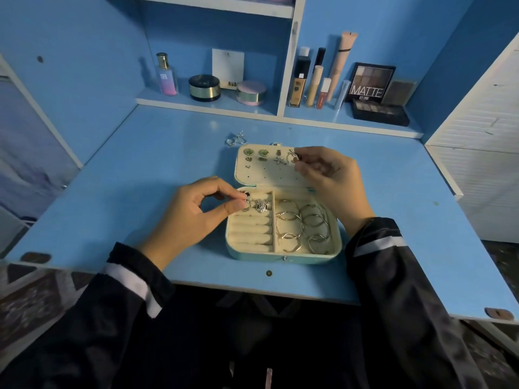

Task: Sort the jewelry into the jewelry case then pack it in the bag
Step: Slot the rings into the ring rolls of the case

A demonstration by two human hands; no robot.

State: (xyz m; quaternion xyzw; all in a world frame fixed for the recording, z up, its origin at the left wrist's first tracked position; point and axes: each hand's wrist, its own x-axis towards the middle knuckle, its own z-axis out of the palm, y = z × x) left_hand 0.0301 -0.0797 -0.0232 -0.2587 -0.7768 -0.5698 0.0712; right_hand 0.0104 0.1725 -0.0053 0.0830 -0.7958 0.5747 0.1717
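Two pinches: left hand holds ring at jewelry case ten o'clock; right hand holds earring, one o'clock. Probably light, slippery; grip bands.

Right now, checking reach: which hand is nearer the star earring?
Right. The right hand is just right of the star earring on the lid, pinching a second earring; the left hand is down at the ring rolls, pinching a ring.
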